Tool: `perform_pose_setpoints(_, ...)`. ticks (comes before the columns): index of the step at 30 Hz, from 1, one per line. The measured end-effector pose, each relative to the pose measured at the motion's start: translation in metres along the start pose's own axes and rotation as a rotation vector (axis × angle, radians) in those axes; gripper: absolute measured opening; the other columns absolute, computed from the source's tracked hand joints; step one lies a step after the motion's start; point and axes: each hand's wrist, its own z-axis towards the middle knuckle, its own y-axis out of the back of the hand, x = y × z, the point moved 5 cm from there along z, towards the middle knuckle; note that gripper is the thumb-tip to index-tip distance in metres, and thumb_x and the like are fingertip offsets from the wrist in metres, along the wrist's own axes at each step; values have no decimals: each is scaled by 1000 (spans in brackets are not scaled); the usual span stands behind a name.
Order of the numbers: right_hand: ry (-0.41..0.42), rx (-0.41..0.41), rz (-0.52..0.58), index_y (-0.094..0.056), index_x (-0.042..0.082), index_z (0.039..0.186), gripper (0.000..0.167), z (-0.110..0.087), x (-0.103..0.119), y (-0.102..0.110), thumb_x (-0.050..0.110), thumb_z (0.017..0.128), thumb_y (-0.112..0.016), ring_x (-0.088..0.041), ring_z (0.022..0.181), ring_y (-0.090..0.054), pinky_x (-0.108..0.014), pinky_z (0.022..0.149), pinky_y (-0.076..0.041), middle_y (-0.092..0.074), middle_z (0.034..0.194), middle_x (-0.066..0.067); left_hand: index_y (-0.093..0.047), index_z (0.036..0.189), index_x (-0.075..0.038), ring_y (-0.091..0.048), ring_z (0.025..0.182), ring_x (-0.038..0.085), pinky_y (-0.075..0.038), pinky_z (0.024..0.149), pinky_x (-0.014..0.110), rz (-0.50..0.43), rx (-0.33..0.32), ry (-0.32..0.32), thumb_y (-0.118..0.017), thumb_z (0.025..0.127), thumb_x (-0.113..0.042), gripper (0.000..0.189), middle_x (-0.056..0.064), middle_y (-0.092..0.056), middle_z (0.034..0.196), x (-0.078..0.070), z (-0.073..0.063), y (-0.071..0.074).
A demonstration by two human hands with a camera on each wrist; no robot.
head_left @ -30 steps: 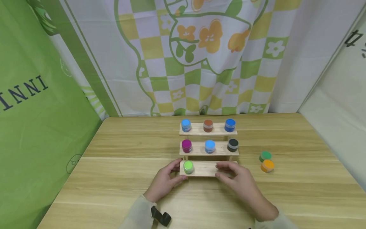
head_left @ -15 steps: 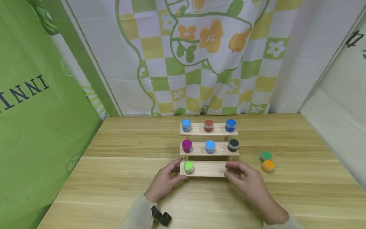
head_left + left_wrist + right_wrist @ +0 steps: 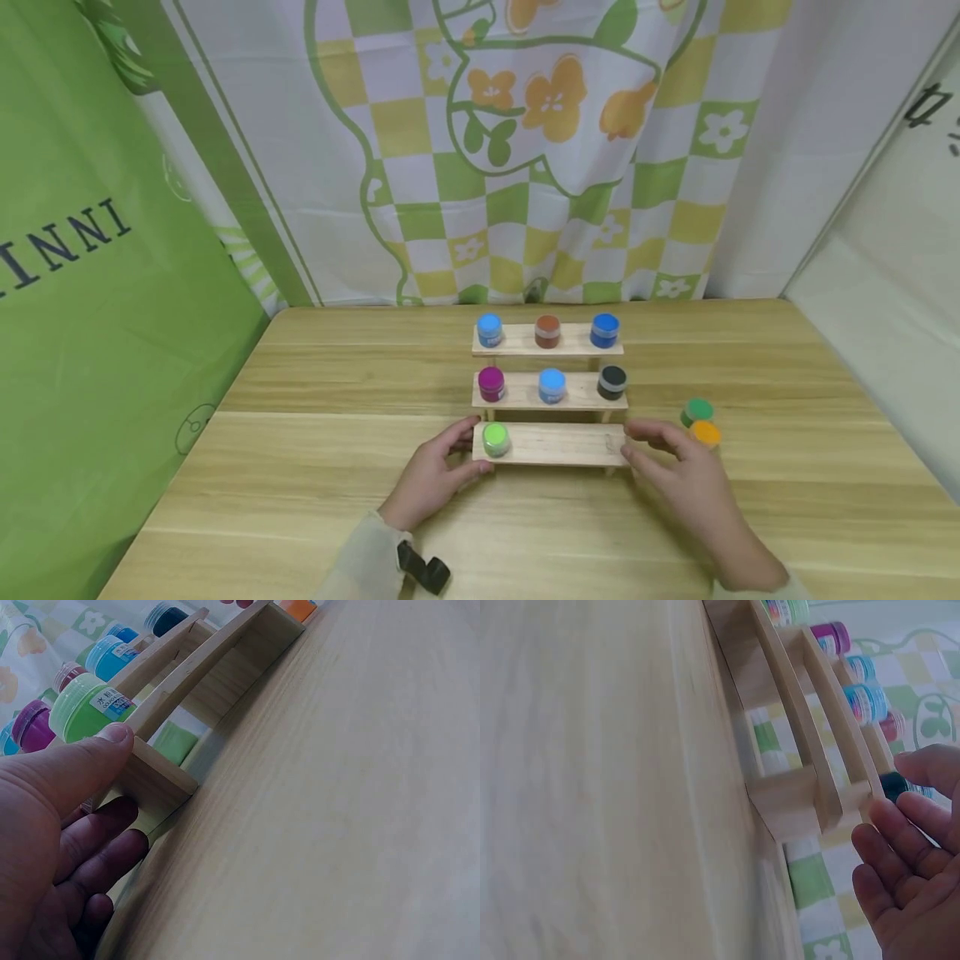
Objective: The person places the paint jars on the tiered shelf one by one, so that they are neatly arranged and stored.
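Observation:
A three-step wooden display stand (image 3: 558, 445) stands on the table with small paint jars on its steps. My left hand (image 3: 432, 475) holds the left end of the lowest step, thumb at the front edge and index finger at the back corner. In the left wrist view the thumb touches the step right beside a light green paint jar (image 3: 84, 710). My right hand (image 3: 686, 481), holding nothing, is at the right end of the lowest step, fingers loosely bent. In the right wrist view its palm and fingers (image 3: 889, 859) are turned towards the stand.
The middle step carries purple, light blue and black jars (image 3: 612, 382); the top one light blue, brown and dark blue jars (image 3: 547, 331). Right of the stand, a green jar (image 3: 698, 411) and an orange jar (image 3: 706, 432) are on the table (image 3: 322, 367). A patterned curtain (image 3: 525, 233) hangs behind.
My right hand has moved to the right along the lowest step, from its middle-right part to its right end, and now partly overlaps the orange jar. The left hand stays in place.

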Motion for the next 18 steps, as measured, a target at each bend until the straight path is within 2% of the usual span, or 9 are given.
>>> perform_pose_setpoints(7, -46, -8, -36, -65, 6, 126, 41, 2, -9, 11, 33, 96, -70, -40, 120, -54, -65, 98, -44, -65, 129, -17, -49, 148, -11, -61, 118, 17, -46, 107, 43, 1, 3, 2, -77, 86, -42, 74, -1, -68, 123, 0, 0, 0)
perform_pose_setpoints(14, -12, -42, -58, -64, 2, 126, 41, 5, -19, 20, 29, 96, -71, -46, 123, -54, -63, 101, -44, -64, 129, -21, -48, 148, -12, -61, 118, 18, -46, 107, 44, -1, 4, 9, -76, 87, -43, 75, -1, -68, 123, 0, 0, 0)
perform_pose_setpoints(18, -62, -53, -69, -63, 4, 128, 44, 7, -27, 23, 32, 95, -71, -49, 122, -53, -63, 100, -45, -61, 133, -23, -49, 148, -12, -61, 118, 17, -46, 107, 44, -4, 3, 14, -76, 87, -44, 74, -1, -68, 123, 1, 0, 0)
